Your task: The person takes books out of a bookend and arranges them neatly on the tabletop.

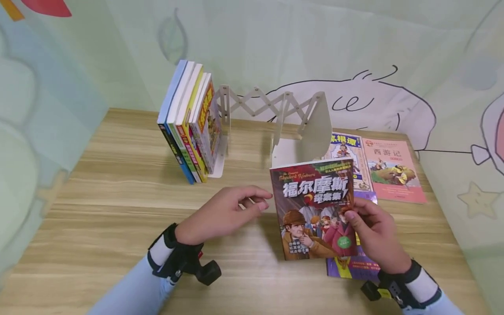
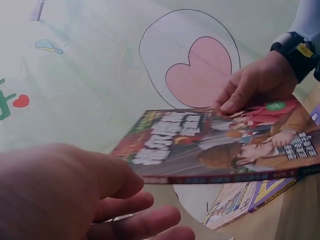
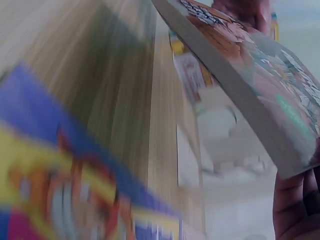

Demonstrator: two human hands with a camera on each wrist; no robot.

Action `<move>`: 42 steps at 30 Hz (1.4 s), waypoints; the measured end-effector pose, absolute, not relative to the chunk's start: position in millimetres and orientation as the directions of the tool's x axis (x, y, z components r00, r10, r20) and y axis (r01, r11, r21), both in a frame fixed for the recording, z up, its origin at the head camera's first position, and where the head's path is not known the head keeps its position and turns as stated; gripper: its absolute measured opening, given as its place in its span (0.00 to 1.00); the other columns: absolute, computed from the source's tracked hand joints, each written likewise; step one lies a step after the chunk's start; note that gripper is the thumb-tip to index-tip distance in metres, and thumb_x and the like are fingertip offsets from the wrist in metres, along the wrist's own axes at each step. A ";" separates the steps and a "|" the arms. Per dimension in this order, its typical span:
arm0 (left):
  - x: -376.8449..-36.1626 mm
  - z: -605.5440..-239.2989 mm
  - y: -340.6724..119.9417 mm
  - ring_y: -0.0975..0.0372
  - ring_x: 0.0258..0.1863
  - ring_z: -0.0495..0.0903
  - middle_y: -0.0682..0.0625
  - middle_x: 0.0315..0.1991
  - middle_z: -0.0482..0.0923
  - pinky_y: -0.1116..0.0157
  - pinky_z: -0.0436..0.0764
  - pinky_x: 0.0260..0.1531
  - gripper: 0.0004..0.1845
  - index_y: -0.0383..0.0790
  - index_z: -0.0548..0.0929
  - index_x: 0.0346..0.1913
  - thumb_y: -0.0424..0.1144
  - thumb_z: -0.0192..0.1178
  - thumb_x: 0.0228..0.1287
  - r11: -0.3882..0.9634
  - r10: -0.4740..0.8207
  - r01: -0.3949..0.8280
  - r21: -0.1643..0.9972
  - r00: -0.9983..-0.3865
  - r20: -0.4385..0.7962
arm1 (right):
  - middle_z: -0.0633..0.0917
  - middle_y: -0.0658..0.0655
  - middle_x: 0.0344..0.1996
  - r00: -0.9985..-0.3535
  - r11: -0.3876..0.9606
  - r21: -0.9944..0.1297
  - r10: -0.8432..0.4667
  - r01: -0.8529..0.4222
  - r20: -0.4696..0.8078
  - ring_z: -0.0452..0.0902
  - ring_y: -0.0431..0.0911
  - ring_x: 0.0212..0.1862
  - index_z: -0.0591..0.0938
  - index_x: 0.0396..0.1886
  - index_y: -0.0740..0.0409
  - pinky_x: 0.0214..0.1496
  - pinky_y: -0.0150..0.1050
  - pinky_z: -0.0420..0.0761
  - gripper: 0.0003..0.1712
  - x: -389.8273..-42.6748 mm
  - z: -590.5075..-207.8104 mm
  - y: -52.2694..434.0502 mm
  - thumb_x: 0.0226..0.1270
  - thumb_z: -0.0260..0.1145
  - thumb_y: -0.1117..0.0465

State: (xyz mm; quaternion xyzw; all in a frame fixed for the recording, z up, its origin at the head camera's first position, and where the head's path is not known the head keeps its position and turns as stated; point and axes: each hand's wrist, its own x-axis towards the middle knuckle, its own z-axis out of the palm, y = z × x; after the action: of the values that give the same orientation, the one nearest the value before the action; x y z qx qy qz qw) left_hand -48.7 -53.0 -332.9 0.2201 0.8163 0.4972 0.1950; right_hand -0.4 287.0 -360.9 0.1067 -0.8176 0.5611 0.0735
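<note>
Right hand (image 1: 376, 238) pinching Sherlock Holmes book (image 1: 314, 209) at its lower right edge; left hand (image 1: 224, 215) open, just beside. Best supported along spine, kept upright toward expanding book rack (image 1: 271, 116).

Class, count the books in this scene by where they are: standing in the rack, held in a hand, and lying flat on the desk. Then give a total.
Standing books in the rack: 4
Detective book held in the right hand: 1
Flat books on the desk: 3
Total: 8
</note>
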 end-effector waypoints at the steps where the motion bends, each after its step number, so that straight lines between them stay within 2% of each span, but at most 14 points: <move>1: -49.4 -332.4 -54.4 0.65 0.45 0.80 0.60 0.50 0.84 0.62 0.82 0.43 0.13 0.56 0.83 0.57 0.48 0.58 0.74 0.416 0.550 0.166 0.894 -0.829 -0.103 | 0.87 0.44 0.38 -0.967 0.357 -0.899 -0.079 -0.255 0.243 0.79 0.36 0.33 0.77 0.53 0.73 0.33 0.27 0.80 0.12 -0.3 -360.8 293.7 0.73 0.55 0.76; 3: -50.5 -331.6 -56.1 0.65 0.45 0.80 0.61 0.50 0.83 0.63 0.83 0.43 0.13 0.57 0.83 0.57 0.48 0.58 0.74 0.424 0.550 0.168 0.890 -0.829 -0.105 | 0.87 0.44 0.38 -0.970 0.331 -0.912 -0.039 -0.240 0.241 0.79 0.35 0.33 0.78 0.53 0.72 0.32 0.26 0.80 0.12 -1.0 -361.1 308.0 0.74 0.54 0.76; 9: -50.9 -331.2 -56.7 0.64 0.41 0.80 0.60 0.43 0.83 0.63 0.83 0.40 0.10 0.55 0.84 0.53 0.46 0.57 0.74 0.414 0.568 0.169 0.894 -0.816 -0.109 | 0.86 0.44 0.37 -0.980 0.255 -0.953 0.070 -0.165 0.188 0.77 0.35 0.34 0.80 0.53 0.58 0.32 0.24 0.76 0.14 -1.1 -365.9 356.5 0.77 0.53 0.72; 10: -50.9 -331.1 -56.5 0.64 0.42 0.80 0.60 0.43 0.83 0.63 0.83 0.41 0.10 0.55 0.84 0.53 0.46 0.57 0.74 0.414 0.568 0.167 0.895 -0.815 -0.111 | 0.85 0.43 0.37 -0.981 0.292 -0.946 0.094 -0.138 0.172 0.76 0.34 0.34 0.81 0.53 0.54 0.31 0.24 0.76 0.14 0.7 -367.1 364.7 0.77 0.53 0.70; 14: -51.4 -331.5 -55.9 0.65 0.42 0.80 0.60 0.43 0.83 0.63 0.82 0.42 0.10 0.54 0.83 0.53 0.47 0.57 0.75 0.418 0.571 0.170 0.892 -0.813 -0.112 | 0.86 0.38 0.37 -0.970 0.391 -0.919 0.201 -0.050 0.138 0.77 0.31 0.35 0.81 0.53 0.50 0.33 0.22 0.76 0.14 8.8 -374.3 395.7 0.77 0.55 0.67; 20: -51.5 -333.0 -55.5 0.65 0.42 0.80 0.62 0.42 0.83 0.64 0.83 0.42 0.09 0.55 0.83 0.52 0.46 0.57 0.75 0.411 0.581 0.182 0.894 -0.808 -0.103 | 0.85 0.34 0.36 -0.928 0.414 -0.910 0.352 0.040 0.119 0.78 0.27 0.37 0.82 0.50 0.44 0.34 0.18 0.76 0.14 24.4 -384.4 434.5 0.76 0.55 0.67; 25: -51.0 -333.7 -54.7 0.65 0.41 0.80 0.61 0.41 0.83 0.64 0.82 0.41 0.09 0.55 0.84 0.52 0.47 0.57 0.75 0.412 0.581 0.181 0.893 -0.807 -0.105 | 0.79 0.27 0.32 -0.863 0.516 -0.816 0.503 0.262 0.041 0.73 0.26 0.33 0.79 0.48 0.37 0.30 0.18 0.73 0.12 34.6 -388.3 454.5 0.79 0.53 0.61; 27: -50.4 -333.7 -54.4 0.65 0.41 0.80 0.61 0.41 0.83 0.64 0.82 0.41 0.09 0.55 0.83 0.52 0.47 0.57 0.75 0.414 0.583 0.184 0.892 -0.806 -0.105 | 0.77 0.26 0.30 -0.828 0.512 -0.786 0.560 0.347 -0.001 0.72 0.27 0.31 0.79 0.52 0.43 0.27 0.20 0.72 0.11 34.8 -389.0 457.4 0.80 0.52 0.58; 29: -49.6 -333.3 -54.3 0.66 0.41 0.80 0.62 0.42 0.83 0.64 0.82 0.42 0.09 0.55 0.83 0.52 0.47 0.57 0.75 0.415 0.586 0.190 0.890 -0.804 -0.102 | 0.75 0.26 0.28 -0.794 0.500 -0.755 0.607 0.425 -0.046 0.70 0.28 0.29 0.79 0.58 0.51 0.25 0.22 0.72 0.15 33.3 -389.8 458.4 0.81 0.51 0.56; 32: -48.2 -332.3 -54.7 0.66 0.42 0.80 0.62 0.42 0.83 0.65 0.82 0.42 0.09 0.55 0.83 0.52 0.46 0.57 0.75 0.417 0.589 0.200 0.887 -0.802 -0.096 | 0.76 0.30 0.31 -0.748 0.496 -0.688 0.656 0.530 -0.103 0.69 0.29 0.31 0.73 0.67 0.63 0.26 0.23 0.71 0.27 30.5 -391.2 458.1 0.81 0.48 0.51; 34: -47.4 -331.8 -55.2 0.67 0.42 0.80 0.62 0.41 0.83 0.65 0.82 0.42 0.09 0.54 0.84 0.52 0.46 0.57 0.75 0.417 0.589 0.203 0.886 -0.803 -0.093 | 0.79 0.40 0.38 -0.725 0.494 -0.654 0.678 0.573 -0.123 0.68 0.30 0.33 0.70 0.70 0.65 0.27 0.22 0.70 0.30 28.4 -392.1 458.8 0.81 0.45 0.49; 38: -46.2 -331.7 -55.6 0.67 0.41 0.80 0.62 0.41 0.83 0.65 0.82 0.42 0.09 0.54 0.84 0.51 0.45 0.57 0.75 0.420 0.587 0.207 0.884 -0.804 -0.091 | 0.76 0.63 0.54 -0.701 0.505 -0.593 0.699 0.627 -0.145 0.66 0.35 0.37 0.67 0.74 0.64 0.28 0.23 0.69 0.31 26.7 -393.9 463.9 0.83 0.42 0.50; 40: -46.1 -332.2 -55.3 0.67 0.41 0.80 0.62 0.41 0.83 0.65 0.82 0.43 0.09 0.55 0.84 0.51 0.45 0.57 0.75 0.419 0.590 0.210 0.884 -0.803 -0.088 | 0.73 0.69 0.60 -0.701 0.516 -0.568 0.696 0.641 -0.158 0.66 0.39 0.39 0.65 0.74 0.65 0.28 0.24 0.67 0.31 28.0 -394.6 467.9 0.83 0.41 0.50; 42: -46.1 -332.7 -55.0 0.67 0.42 0.80 0.62 0.42 0.83 0.66 0.82 0.43 0.09 0.55 0.84 0.51 0.45 0.57 0.75 0.418 0.593 0.211 0.884 -0.801 -0.089 | 0.71 0.71 0.64 -0.701 0.517 -0.553 0.690 0.653 -0.183 0.66 0.41 0.41 0.64 0.75 0.65 0.29 0.23 0.66 0.32 30.3 -394.7 471.8 0.83 0.40 0.50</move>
State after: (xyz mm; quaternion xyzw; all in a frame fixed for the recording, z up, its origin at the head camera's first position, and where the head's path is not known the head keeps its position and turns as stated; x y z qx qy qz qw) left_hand -46.1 -55.0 -332.7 0.2456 0.8183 0.4804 0.1984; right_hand 30.3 471.8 -394.7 -0.3856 -0.8705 0.3045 0.0298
